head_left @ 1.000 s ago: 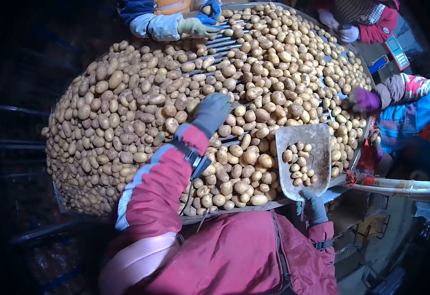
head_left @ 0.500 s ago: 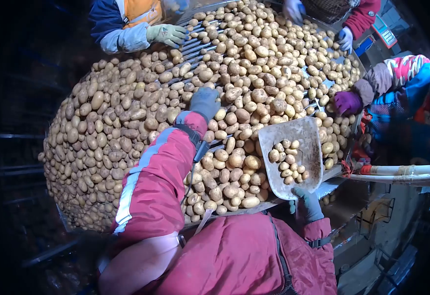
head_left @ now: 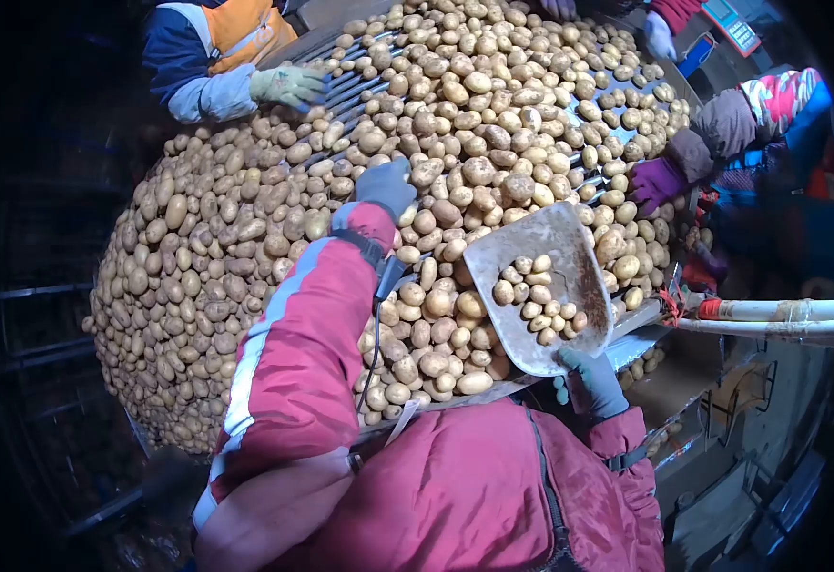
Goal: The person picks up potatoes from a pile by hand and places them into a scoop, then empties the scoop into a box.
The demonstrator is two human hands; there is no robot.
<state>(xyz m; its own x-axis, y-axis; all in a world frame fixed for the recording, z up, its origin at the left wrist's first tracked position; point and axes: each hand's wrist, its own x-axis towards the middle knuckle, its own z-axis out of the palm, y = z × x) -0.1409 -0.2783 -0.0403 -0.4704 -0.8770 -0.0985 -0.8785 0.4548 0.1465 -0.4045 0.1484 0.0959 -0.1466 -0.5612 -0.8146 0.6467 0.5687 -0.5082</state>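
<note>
My right hand (head_left: 593, 381) is wrapped around the near end of the scoop (head_left: 569, 243), which reaches forward and slightly left from it over the heap. Small potatoes (head_left: 536, 296) lie inside the scoop, just ahead of that hand. My left hand (head_left: 386, 186) is farther forward, resting among the big heap of potatoes (head_left: 245, 219) with its back toward me; its fingers are hidden, so I can't tell whether it grips one. Metal bars (head_left: 345, 95) show beyond my left hand. A co-worker's pale-gloved hand (head_left: 288, 86) is ahead and left of it; another's purple-gloved hand (head_left: 658, 186) is beyond the scoop, forward and right of my right hand.
</note>
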